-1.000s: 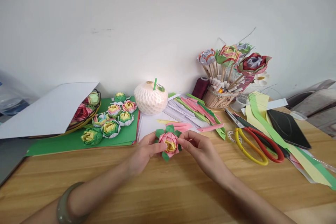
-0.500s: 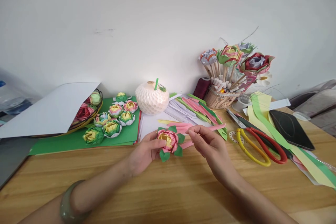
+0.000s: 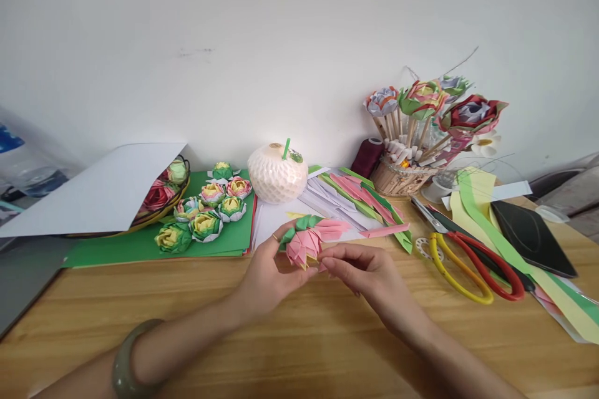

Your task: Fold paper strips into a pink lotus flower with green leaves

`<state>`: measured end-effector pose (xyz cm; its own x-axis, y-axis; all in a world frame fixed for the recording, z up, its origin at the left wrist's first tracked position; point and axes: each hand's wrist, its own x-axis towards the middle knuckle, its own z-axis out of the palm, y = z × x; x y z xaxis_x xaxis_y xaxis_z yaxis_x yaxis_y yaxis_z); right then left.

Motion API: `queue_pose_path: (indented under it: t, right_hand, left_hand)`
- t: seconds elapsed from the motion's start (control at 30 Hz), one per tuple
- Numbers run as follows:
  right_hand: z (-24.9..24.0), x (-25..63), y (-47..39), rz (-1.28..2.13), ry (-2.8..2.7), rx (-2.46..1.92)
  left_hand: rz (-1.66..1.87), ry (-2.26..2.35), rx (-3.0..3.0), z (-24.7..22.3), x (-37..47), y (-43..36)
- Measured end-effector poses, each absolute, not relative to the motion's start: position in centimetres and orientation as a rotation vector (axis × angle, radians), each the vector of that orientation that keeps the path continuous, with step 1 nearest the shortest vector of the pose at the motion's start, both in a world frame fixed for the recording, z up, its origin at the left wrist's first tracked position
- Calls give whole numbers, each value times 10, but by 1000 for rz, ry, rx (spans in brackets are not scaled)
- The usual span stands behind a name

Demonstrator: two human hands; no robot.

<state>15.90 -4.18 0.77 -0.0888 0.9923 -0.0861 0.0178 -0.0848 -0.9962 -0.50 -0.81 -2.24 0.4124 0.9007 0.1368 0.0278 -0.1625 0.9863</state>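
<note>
A pink paper flower (image 3: 305, 245) with green outer leaves and a little yellow at its lower tip is tilted over above the table. My left hand (image 3: 271, 271) holds it from the left, thumb below and fingers behind. My right hand (image 3: 362, 268) is at its right side, thumb and forefinger pinched together at the edge of the petals. Whatever lies between those fingertips is too small to make out. Behind the flower lie pink paper strips (image 3: 386, 230).
Finished paper flowers (image 3: 206, 225) lie on green paper (image 3: 112, 252) at left. A white textured pot (image 3: 277, 174) stands behind. To the right are scissors (image 3: 463, 262), a basket (image 3: 397, 179) of stemmed flowers and a black tablet-like object (image 3: 533, 237).
The flower has been tipped over, so its pink side petals show instead of its yellow centre. My right hand has moved left and down to its edge. The view has shifted slightly.
</note>
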Motion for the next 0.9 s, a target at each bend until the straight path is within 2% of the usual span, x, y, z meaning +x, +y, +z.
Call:
queue_pose_path:
  t: [0.3,0.47,0.9]
  right_hand:
    - [1,161,-39,1553,-1109,-1179]
    - [1,161,-39,1730,-933,-1029]
    - [0,160,-41,1849,-844,-817]
  left_hand:
    - [1291,811,2301,-31,-10,-6]
    - [1306,878,2413,-30,-11,-7]
    - [1393,799,2565,-27,-10,-7]
